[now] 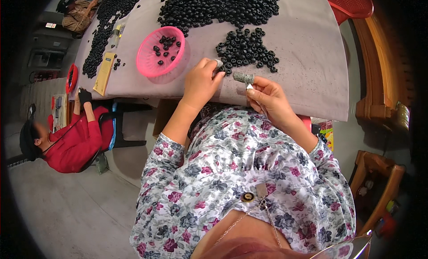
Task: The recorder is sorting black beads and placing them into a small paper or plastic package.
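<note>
The left grip (200, 84) pinches a black bead (221, 69); the right grip (271, 99) pinches a small white piece (249, 86). Left of both, a yellow packet (104, 74) bears unreadable marks.

A gray finger wrap (244, 77) tops the right hand (270, 98); behind the grip show a dark wristwatch (323, 138) and floral sleeve (329, 163).

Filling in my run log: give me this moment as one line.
left hand: fingertips at black bead | right hand: pinching small white-tipped piece | pink plastic basket: some black beads inside
</note>
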Available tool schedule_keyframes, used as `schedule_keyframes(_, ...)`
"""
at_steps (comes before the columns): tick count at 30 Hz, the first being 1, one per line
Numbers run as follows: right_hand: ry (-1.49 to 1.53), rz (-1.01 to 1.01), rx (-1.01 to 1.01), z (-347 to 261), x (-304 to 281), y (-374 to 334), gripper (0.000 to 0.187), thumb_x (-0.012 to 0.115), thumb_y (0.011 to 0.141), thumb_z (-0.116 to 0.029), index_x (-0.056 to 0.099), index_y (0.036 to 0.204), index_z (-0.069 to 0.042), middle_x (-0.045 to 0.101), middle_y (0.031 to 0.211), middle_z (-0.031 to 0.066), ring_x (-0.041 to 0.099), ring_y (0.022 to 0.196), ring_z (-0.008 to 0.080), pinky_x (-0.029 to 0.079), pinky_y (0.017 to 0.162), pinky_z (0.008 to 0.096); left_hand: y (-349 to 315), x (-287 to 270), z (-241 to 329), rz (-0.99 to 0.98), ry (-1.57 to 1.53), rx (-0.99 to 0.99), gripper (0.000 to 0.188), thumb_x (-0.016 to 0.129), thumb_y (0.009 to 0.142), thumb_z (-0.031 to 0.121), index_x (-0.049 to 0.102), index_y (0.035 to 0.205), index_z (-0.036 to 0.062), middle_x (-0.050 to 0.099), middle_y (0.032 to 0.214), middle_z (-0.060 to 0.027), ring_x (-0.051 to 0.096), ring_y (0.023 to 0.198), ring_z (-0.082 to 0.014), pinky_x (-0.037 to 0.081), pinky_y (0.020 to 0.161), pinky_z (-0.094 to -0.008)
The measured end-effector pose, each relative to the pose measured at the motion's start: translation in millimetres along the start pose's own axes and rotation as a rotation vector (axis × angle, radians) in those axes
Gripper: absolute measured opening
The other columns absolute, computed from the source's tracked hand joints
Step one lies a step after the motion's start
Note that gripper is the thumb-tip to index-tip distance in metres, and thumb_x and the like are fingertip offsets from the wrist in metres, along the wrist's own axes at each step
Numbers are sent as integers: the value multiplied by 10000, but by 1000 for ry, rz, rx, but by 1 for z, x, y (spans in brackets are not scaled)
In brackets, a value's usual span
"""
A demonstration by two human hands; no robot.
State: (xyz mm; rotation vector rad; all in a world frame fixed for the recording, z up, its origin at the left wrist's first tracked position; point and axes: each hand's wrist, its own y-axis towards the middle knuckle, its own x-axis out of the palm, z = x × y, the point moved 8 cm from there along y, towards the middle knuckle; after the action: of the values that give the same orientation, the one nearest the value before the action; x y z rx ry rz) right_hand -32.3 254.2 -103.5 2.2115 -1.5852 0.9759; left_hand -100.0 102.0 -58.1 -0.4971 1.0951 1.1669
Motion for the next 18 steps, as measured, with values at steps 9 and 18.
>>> schedule_keyframes(9,-29,48,-62,-21,-8,8,210,596,935,-91,593,1108,28,566,759,0,435,529,32,315,443,170,-3,3,-1,28,11,110,173,677,817,169,596,929,64,591,886,-99,613,759,-316,494,619,-404)
schedule_keyframes(18,-84,228,-143,-43,-25,12,122,591,928,-71,586,1015,15,548,728,2,438,508,47,312,434,185,-1,-2,4,104,173,318,141,670,825,168,564,833,76,545,768,-86,607,661,-277,500,569,-371)
